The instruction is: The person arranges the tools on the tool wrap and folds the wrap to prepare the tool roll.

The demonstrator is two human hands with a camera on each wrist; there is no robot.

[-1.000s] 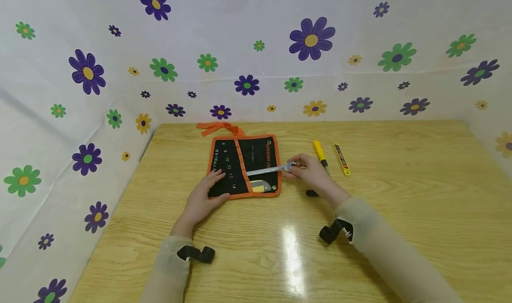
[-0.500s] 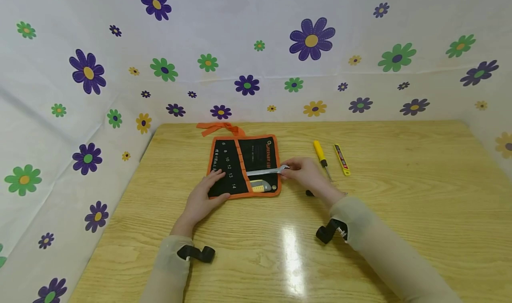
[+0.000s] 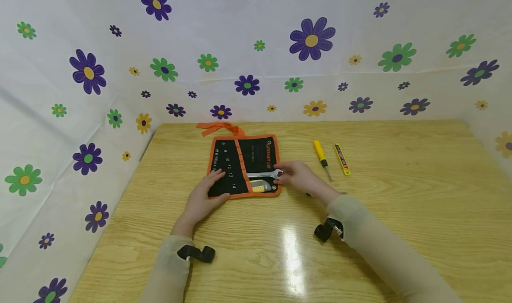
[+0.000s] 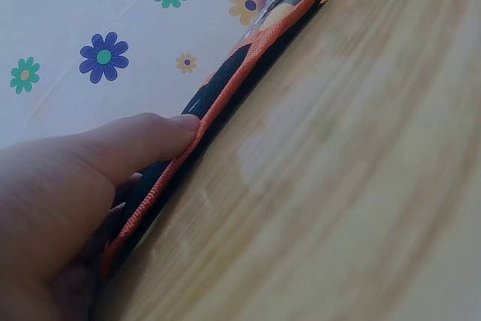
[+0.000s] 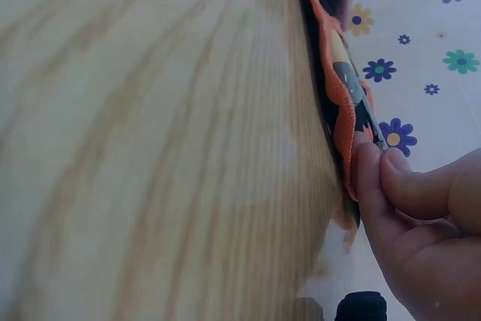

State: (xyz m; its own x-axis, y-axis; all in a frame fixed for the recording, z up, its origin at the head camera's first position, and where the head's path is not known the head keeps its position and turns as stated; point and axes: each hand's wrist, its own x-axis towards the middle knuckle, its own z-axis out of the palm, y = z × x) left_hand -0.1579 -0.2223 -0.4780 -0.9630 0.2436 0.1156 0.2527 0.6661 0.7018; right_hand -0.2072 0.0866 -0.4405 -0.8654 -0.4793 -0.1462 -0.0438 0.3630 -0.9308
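A black tool pouch point(image 3: 258, 154) with orange trim and numbered slots lies unrolled on the table. My left hand point(image 3: 201, 197) rests spread on its left part, thumb near the front edge; the left wrist view shows that thumb point(image 4: 169, 134) on the orange border. A silver open-end wrench point(image 3: 262, 174) sits with its left end hidden in a slot. My right hand point(image 3: 298, 177) pinches the wrench's open end between thumb and fingers, seen also in the right wrist view. A yellow-and-grey utility knife point(image 3: 261, 186) is tucked in the slot beside it.
Right of the pouch lie a yellow-handled screwdriver point(image 3: 320, 152) and a slim yellow packet point(image 3: 342, 160). A thin metal tip point(image 3: 343, 193) shows by my right wrist, the rest mostly hidden. Orange ties point(image 3: 220, 127) trail behind the pouch. Flowered cloth point(image 3: 256, 63) hangs at the back.
My right hand has moved left, and the wrench has slid deeper into its slot. The left hand has stayed in place on the pouch.
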